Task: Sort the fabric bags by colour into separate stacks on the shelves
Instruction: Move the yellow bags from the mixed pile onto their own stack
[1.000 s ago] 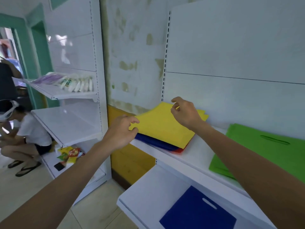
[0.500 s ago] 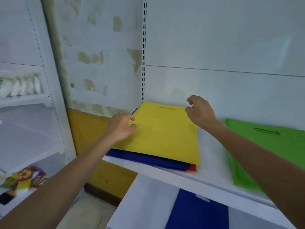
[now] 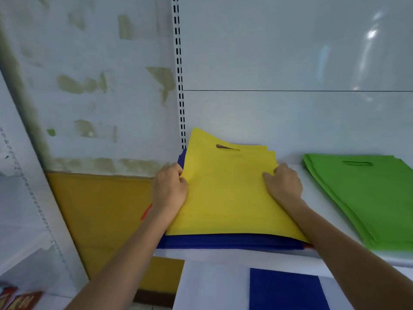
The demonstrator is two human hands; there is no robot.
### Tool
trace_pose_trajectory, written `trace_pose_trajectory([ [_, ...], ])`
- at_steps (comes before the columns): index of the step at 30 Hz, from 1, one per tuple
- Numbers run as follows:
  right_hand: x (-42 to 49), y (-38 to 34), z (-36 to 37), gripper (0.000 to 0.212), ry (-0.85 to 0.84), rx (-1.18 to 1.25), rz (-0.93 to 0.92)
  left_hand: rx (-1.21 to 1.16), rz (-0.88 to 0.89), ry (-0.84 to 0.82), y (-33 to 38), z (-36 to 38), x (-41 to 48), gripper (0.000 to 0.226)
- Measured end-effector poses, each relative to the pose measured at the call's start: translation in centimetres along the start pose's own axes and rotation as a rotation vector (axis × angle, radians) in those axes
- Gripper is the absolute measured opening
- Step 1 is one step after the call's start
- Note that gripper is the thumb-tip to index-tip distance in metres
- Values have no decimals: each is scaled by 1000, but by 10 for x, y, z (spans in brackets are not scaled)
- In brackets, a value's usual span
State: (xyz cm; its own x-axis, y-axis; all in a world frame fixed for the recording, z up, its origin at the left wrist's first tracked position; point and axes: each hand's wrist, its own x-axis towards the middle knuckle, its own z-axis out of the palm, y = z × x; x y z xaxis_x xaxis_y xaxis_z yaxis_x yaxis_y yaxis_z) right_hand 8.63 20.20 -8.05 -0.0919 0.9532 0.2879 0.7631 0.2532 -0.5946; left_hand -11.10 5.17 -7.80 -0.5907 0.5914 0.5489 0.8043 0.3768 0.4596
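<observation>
A mixed pile of fabric bags lies at the left end of the white shelf (image 3: pixel 252 257). Yellow bags (image 3: pixel 225 193) are on top, blue bags (image 3: pixel 223 241) lie beneath them, and a sliver of red (image 3: pixel 308 245) peeks out at the front right corner. My left hand (image 3: pixel 170 189) grips the left edge of the yellow bags. My right hand (image 3: pixel 282 183) grips their right edge, and their far end is lifted off the pile. A green stack (image 3: pixel 366 198) lies on the same shelf to the right. A single blue bag (image 3: pixel 286 291) lies on the lower shelf.
A slotted upright (image 3: pixel 180 86) and white back panel stand behind the pile. To the left are a patchy wall with a yellow base (image 3: pixel 100 215) and another white shelving unit (image 3: pixel 26 220). Colourful packets (image 3: pixel 20 300) lie at the bottom left.
The view has moved closer to the pile. Both hands have closed on the side edges of the yellow bags, whose far end has risen off the blue ones.
</observation>
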Motion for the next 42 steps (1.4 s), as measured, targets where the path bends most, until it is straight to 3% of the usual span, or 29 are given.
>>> trace_pose_trajectory([
  [6,-3,-2,1,21,148,-87,-150,-32,22,24,-3,2,-3,24],
  [10,-6,-11,-5,20,215,-91,-281,18,93,151,5,-10,-6,18],
  [14,-9,-23,-33,27,257,192,-429,-81,271,245,12,-26,-8,16],
  [18,-6,-10,-93,44,379,262,-464,-269,238,138,53,-41,0,25],
  [25,-24,119,-210,41,469,35,-232,-477,368,-115,193,-7,-43,35],
  [34,-124,324,-409,38,639,-225,114,-682,633,-501,415,64,-197,46],
  [42,-191,452,-497,32,716,-271,322,-705,843,-726,540,118,-313,42],
])
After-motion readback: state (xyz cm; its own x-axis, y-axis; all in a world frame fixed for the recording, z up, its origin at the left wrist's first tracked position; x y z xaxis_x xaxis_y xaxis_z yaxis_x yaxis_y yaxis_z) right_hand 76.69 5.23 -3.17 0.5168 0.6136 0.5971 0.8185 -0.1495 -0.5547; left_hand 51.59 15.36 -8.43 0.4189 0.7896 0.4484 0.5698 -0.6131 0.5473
